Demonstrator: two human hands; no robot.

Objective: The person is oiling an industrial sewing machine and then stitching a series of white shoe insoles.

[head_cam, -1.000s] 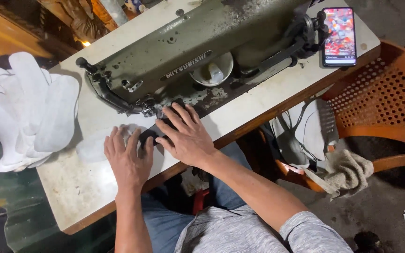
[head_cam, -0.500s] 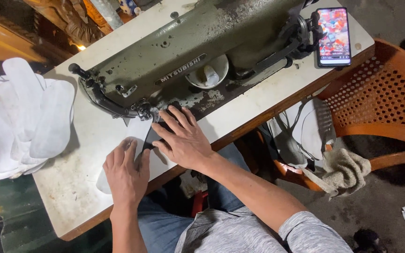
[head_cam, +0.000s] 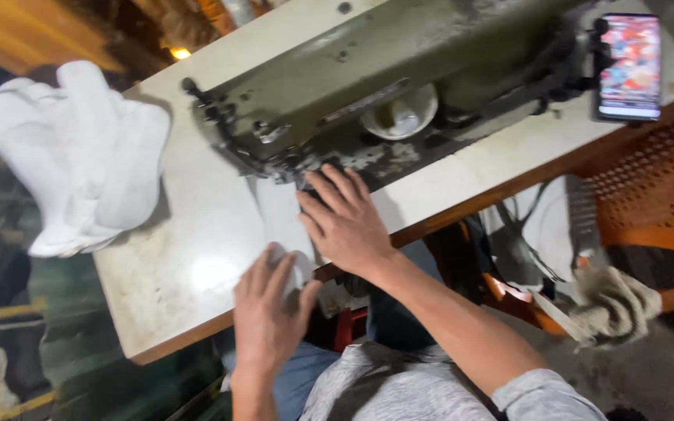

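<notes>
While both hands lie flat, fingers spread, left hand [head_cam: 268, 312] and right hand [head_cam: 345, 222] press a white cloth strip [head_cam: 281, 222], its long axis running toward the sewing machine [head_cam: 368, 86].

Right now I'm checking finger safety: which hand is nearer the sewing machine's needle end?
Right. The right hand has fingertips at the needle end of the sewing machine; the left hand lies nearer the table edge, on the white cloth.

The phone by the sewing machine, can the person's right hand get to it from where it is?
Probably yes. The right hand lies flat on the white cloth, holding nothing, and the phone lies uncovered at the table's far corner. It looks like a long stretch, though.
</notes>
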